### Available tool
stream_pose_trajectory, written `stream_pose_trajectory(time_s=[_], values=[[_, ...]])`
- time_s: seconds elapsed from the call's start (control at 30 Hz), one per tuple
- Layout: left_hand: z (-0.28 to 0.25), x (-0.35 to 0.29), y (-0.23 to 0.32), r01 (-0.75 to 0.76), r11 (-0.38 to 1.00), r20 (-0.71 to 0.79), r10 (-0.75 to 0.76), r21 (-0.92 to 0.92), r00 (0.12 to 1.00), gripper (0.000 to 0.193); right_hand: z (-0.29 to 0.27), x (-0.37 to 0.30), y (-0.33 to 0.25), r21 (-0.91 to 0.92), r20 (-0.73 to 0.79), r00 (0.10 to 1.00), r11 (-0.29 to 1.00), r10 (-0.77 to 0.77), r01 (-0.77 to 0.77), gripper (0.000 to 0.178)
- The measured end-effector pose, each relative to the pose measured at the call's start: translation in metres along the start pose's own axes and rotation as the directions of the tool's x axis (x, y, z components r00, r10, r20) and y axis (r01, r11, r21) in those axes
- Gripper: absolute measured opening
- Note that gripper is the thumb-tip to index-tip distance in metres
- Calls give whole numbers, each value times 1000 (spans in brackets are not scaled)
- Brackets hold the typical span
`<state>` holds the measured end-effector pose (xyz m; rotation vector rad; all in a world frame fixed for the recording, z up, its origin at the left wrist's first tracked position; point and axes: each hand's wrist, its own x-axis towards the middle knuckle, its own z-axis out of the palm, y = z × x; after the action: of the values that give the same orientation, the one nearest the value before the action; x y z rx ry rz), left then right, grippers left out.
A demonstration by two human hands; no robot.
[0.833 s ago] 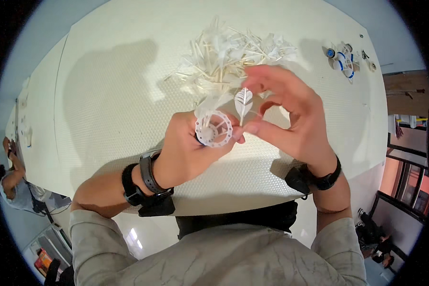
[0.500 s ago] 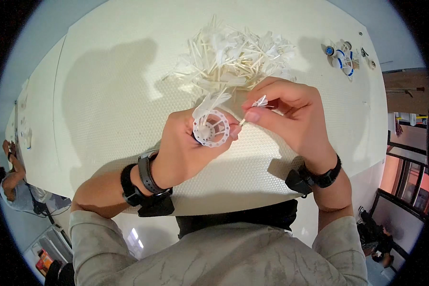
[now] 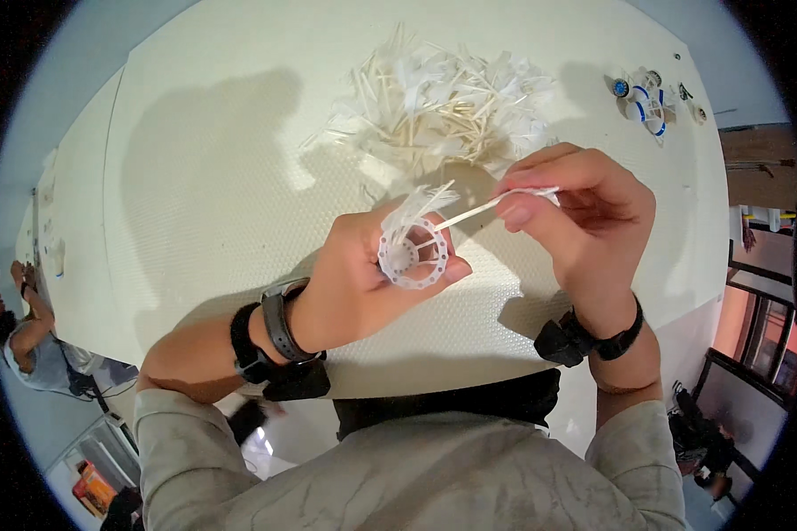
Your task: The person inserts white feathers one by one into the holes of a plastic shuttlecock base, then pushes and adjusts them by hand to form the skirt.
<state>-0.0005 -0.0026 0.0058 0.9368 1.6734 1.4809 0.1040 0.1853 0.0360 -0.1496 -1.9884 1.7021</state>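
Observation:
My left hand [image 3: 356,273] is closed round a white cup-shaped plastic frame [image 3: 441,262], with its open end facing up. A row of small holes runs round the frame's rim. White feathers [image 3: 419,209] stand out of its far side. Between thumb and fingers, my right hand [image 3: 583,211] pinches a feather [image 3: 471,213] by its vane. The pale shaft of that feather slants down to the left, and its tip meets the frame's far right rim; whether it sits in a hole I cannot tell.
A loose heap of white feathers [image 3: 452,102] lies beyond my hands on the white textured table [image 3: 204,212]. At the far right are white parts with blue bands [image 3: 653,113] and a small round dark piece [image 3: 621,88]. Another person [image 3: 34,341] sits at the far left.
My right hand has moved right, away from the left, and more of the feather's shaft shows. My left hand and the frame have shifted slightly right, and the frame is turned a little.

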Motion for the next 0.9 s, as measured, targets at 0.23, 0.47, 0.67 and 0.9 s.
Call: stream_pose_trajectory(time_s=[0.23, 0.47, 0.67, 0.9], values=[[3, 0, -7, -60, 997, 36, 62, -54, 997, 21, -4, -2, -4, -138, 113, 993, 990, -21, 37, 21], [1, -1, -5, -60, 998, 58, 60, -10, 996, 20, -6, 1, -3, -153, 141, 987, 983, -76, 97, 23], [-2, -1, -1, -52, 997, 117, 44, 63, 992, 24, -3, -1, -6, -122, 80, 997, 992, -7, 16, 24], [0, 0, -3, -106, 993, 98, 100, 54, 990, 26, -7, 3, -7, -150, 195, 980, 987, -34, 64, 24]])
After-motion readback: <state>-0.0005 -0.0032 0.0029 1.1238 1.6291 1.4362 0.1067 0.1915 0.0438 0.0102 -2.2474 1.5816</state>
